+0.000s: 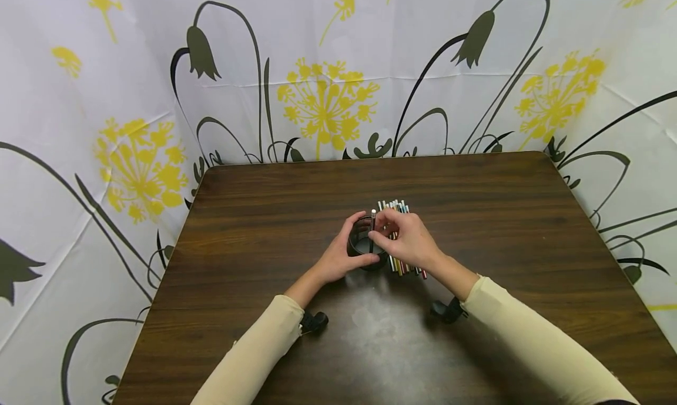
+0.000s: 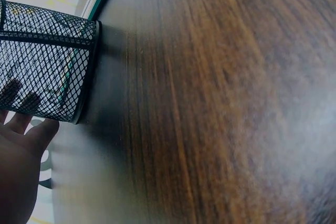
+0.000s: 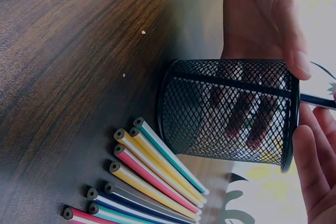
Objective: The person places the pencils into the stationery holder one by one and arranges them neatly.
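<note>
A black wire-mesh pencil cup [image 1: 362,244] stands upright on the table, left of a row of pencils. My left hand [image 1: 337,257] grips it round the left side; in the right wrist view the thumb lies at the rim and the fingers show through the mesh [image 3: 231,114]. Over the cup's mouth, my right hand [image 1: 411,240] pinches a dark pencil [image 1: 372,221] with a white eraser end up. Its lower part reaches down inside the cup. Striped pencils [image 3: 157,156] in yellow, red, green, blue and grey lie flat beside the cup, partly under the right hand in the head view.
The dark wood-grain table [image 1: 264,217] spreads out on all sides. Behind it hangs a white curtain [image 1: 233,117] with yellow and grey flowers. Dark wrist devices [image 1: 314,323] sit below both hands. Tiny pale specks [image 3: 143,32] lie on the wood.
</note>
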`<state>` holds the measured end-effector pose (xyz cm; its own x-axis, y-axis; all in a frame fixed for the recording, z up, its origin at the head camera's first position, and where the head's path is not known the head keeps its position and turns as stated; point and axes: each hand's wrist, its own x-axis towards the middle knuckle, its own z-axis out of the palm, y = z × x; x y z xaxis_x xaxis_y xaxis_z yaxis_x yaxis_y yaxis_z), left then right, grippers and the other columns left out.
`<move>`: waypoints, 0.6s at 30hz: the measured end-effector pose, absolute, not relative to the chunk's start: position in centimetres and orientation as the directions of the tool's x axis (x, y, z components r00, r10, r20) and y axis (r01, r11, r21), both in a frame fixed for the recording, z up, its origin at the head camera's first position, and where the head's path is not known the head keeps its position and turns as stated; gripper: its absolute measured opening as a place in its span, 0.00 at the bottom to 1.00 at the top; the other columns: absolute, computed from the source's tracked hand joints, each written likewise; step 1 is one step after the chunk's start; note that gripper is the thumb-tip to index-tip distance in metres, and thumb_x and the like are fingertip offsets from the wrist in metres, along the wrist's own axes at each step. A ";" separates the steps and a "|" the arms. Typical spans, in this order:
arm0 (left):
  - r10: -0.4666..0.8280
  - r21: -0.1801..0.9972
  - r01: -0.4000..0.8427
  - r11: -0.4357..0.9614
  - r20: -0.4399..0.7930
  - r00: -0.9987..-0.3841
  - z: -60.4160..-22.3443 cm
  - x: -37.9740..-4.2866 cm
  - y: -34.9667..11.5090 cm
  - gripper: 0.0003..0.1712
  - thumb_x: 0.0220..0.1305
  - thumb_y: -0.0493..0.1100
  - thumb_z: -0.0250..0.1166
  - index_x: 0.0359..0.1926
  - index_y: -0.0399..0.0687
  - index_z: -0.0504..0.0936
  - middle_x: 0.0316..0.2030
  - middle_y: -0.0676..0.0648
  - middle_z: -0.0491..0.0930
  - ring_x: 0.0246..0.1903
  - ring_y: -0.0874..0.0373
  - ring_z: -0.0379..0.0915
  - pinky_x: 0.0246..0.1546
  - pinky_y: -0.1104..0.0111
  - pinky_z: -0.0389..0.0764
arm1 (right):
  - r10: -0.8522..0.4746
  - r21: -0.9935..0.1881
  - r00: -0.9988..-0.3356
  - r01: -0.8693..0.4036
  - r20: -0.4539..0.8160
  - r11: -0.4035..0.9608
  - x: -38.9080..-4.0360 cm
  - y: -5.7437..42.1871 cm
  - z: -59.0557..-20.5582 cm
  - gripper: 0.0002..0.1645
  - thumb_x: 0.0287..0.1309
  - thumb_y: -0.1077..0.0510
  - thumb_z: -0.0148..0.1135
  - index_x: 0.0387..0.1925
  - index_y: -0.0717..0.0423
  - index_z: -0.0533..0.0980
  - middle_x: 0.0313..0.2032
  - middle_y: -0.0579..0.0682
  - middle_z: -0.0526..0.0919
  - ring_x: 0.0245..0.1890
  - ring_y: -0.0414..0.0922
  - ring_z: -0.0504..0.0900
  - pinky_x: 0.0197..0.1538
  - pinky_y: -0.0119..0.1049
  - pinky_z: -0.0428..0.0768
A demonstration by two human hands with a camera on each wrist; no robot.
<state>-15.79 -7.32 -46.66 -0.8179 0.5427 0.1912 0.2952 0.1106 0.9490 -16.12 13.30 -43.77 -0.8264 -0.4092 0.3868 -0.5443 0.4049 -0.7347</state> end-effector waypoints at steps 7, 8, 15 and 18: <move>0.540 0.950 0.280 0.138 0.165 -0.825 -46.4 -15.7 -7.4 0.51 0.57 0.35 0.72 0.74 0.39 0.50 0.66 0.36 0.65 0.62 0.41 0.66 0.63 0.45 0.61 | -0.368 -0.748 -0.854 -0.506 0.367 0.429 -16.6 13.1 -43.7 0.09 0.56 0.60 0.70 0.36 0.56 0.78 0.32 0.47 0.83 0.26 0.39 0.84 0.32 0.35 0.81; 0.538 0.952 0.274 0.137 0.161 -0.828 -46.3 -15.7 -7.4 0.51 0.57 0.36 0.72 0.74 0.39 0.50 0.65 0.36 0.65 0.61 0.40 0.66 0.63 0.44 0.61 | -0.360 -0.748 -0.859 -0.501 0.366 0.436 -16.7 13.0 -43.7 0.09 0.56 0.60 0.70 0.36 0.56 0.78 0.32 0.47 0.83 0.26 0.39 0.83 0.32 0.35 0.81; 0.540 0.958 0.253 0.137 0.142 -0.829 -46.3 -15.8 -7.4 0.52 0.58 0.37 0.72 0.74 0.38 0.49 0.62 0.35 0.69 0.58 0.37 0.69 0.62 0.42 0.61 | -0.305 -0.752 -0.895 -0.440 0.324 0.491 -17.4 12.6 -43.4 0.09 0.56 0.58 0.71 0.36 0.55 0.79 0.30 0.46 0.84 0.25 0.38 0.83 0.30 0.35 0.80; 0.544 0.961 0.253 0.111 0.154 -0.825 -46.5 -15.8 -7.3 0.52 0.57 0.35 0.72 0.74 0.37 0.48 0.61 0.35 0.70 0.58 0.38 0.69 0.61 0.41 0.60 | -0.290 -0.766 -0.913 -0.399 0.286 0.504 -17.6 12.5 -43.2 0.09 0.57 0.57 0.71 0.37 0.55 0.79 0.30 0.46 0.84 0.25 0.38 0.83 0.28 0.35 0.80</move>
